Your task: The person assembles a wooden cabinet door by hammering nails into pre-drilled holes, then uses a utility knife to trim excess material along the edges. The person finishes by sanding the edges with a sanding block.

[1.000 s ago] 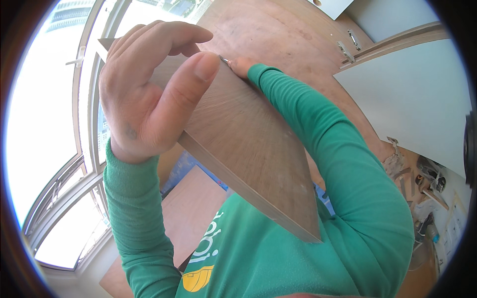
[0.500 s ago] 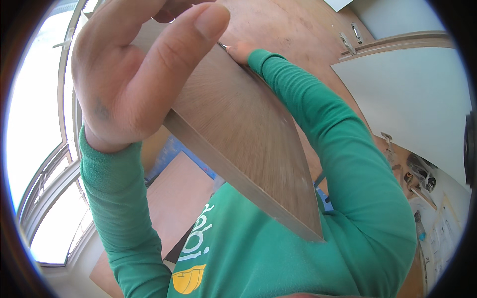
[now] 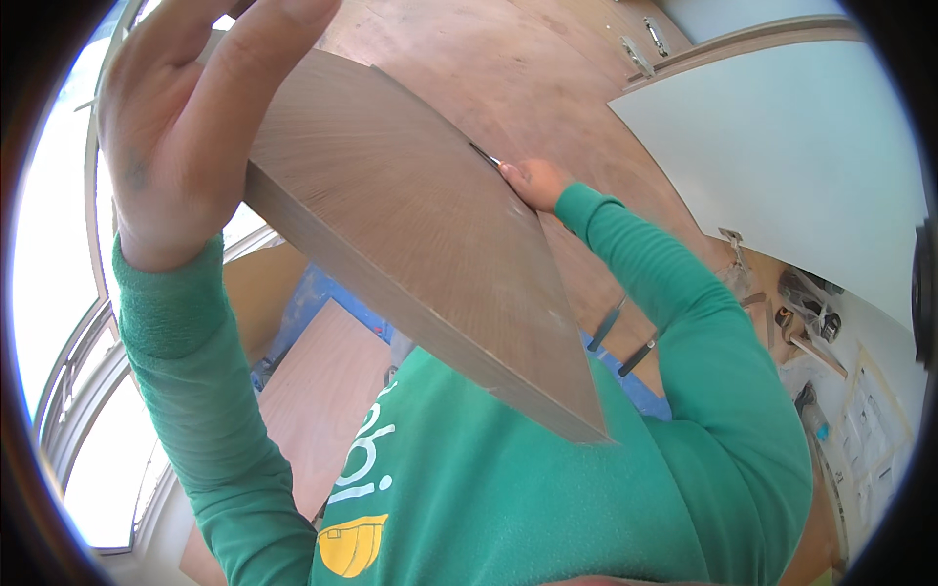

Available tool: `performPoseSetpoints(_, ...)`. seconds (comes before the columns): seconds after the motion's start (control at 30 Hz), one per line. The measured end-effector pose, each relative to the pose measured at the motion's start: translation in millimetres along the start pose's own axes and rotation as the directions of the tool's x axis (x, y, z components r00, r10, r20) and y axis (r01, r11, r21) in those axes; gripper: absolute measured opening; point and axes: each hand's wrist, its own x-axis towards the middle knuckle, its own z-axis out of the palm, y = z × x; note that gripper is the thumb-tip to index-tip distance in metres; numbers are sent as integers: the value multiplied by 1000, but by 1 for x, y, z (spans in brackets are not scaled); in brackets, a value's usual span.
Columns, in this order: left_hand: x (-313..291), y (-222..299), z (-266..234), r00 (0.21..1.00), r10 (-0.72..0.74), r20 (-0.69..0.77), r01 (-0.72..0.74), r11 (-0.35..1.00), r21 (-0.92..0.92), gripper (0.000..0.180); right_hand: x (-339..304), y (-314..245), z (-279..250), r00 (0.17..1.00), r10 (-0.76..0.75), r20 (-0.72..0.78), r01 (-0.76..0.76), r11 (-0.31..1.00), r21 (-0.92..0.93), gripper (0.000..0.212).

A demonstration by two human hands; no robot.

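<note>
A wide wooden board (image 3: 420,205) with streaked brown grain stands tilted in front of my chest, its thick edge facing me. My left hand (image 3: 181,146) is up at the board's upper left, wrapped about that edge with the thumb stretched upward. Its fingertips run out of the picture. At the board's far long edge, my right hand (image 3: 534,184) closes around a slim, dark-tipped metal tool (image 3: 485,155). The tip touches or nearly touches the board's edge; its exact kind is too small to tell.
Below my right forearm are a teal-handled tool (image 3: 608,322) and a black-handled tool (image 3: 638,357). A white cabinet door (image 3: 782,146) with metal hinges lies at right, near bagged items (image 3: 809,305). Bright windows (image 3: 59,264) line the left; a pale wooden panel (image 3: 322,391) lies below.
My left hand and the board have shifted left in view. My right hand shows lower and further right, with more of the slim tool visible. Two handled tools have come into sight.
</note>
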Motion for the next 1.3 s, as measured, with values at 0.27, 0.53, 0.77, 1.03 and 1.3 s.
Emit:
performPoseSetpoints(0.27,0,-8,3,998,35,-46,-34,999,19,58,-118,79,23,996,62,-64,-63,998,-15,57)
performPoseSetpoints(0.53,-2,6,3,999,-49,-17,49,998,-35,61,-134,55,-1,985,150,-82,-135,978,157,56)
performPoseSetpoints(0.77,-1,23,1,981,158,-114,-164,985,-51,44,35,5,-1,990,-72,-120,104,955,278,56)
performPoseSetpoints(1.03,7,21,0,981,187,-55,-187,982,9,53,200,-99,10,993,-85,-85,88,996,27,60)
performPoseSetpoints(1.3,6,19,2,980,190,-60,-190,982,5,58,238,-129,9,998,-65,4,65,991,-120,64)
